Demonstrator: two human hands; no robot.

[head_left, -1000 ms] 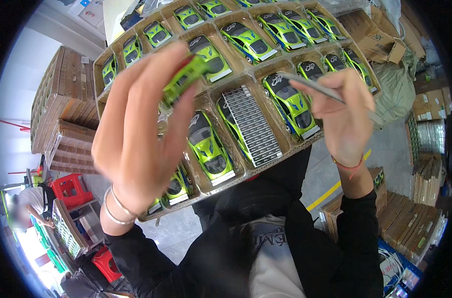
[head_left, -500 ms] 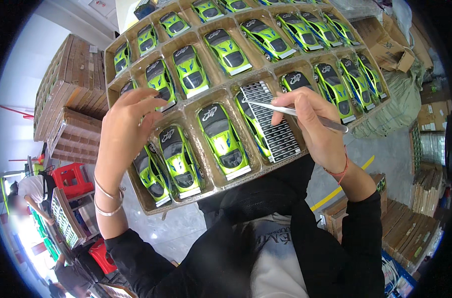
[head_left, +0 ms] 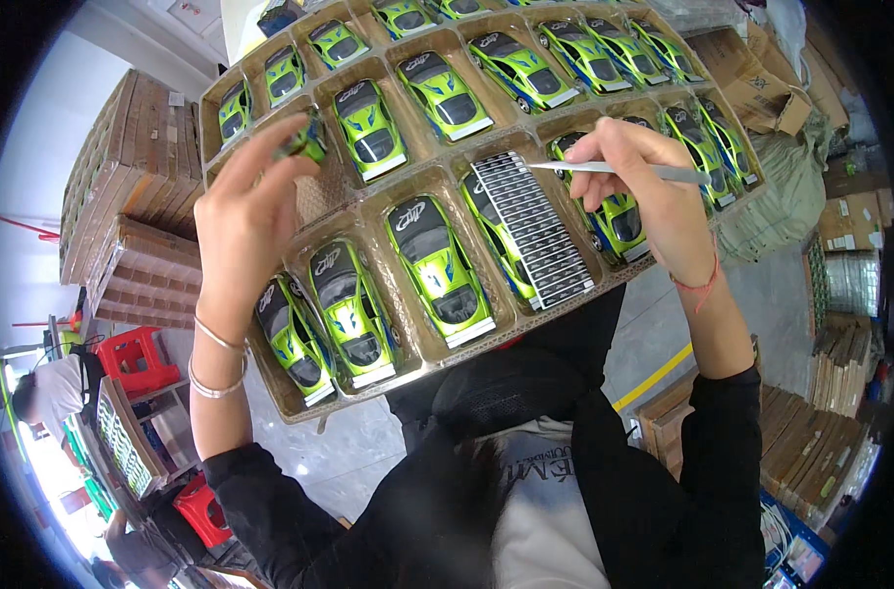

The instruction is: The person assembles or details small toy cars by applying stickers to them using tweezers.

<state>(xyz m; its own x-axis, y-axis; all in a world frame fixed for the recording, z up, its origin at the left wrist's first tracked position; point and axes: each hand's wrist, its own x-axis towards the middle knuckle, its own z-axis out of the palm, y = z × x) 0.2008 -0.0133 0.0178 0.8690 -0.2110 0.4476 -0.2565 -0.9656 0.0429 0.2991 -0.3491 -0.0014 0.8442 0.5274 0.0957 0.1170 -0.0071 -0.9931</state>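
A brown moulded tray (head_left: 417, 369) spreads in front of me, its compartments filled with green toy cars with black roofs. At the tray's left side, my left hand (head_left: 252, 201) is closed on a toy car (head_left: 315, 137), raised above a bare compartment; the hand partly hides the car. My right hand (head_left: 643, 177) pinches a pair of tweezers (head_left: 680, 175) above the tray's right part. The tweezers' tip points left, near the upper end of a sheet of black-and-white stickers (head_left: 535, 236). That sheet lies slanted across one car in the near row.
Tall stacks of brown trays (head_left: 123, 187) stand at the left, with a red stool (head_left: 140, 359) below them. A person (head_left: 59, 388) is at work at the far left. An opened carton (head_left: 761, 93), a pale green sack (head_left: 785, 191) and stacked cardboard (head_left: 805, 452) occupy the right side.
My left hand has lifted a toy car out of its compartment. My right hand has moved up and right, taking the tweezers' tip off the sticker sheet's upper left edge.
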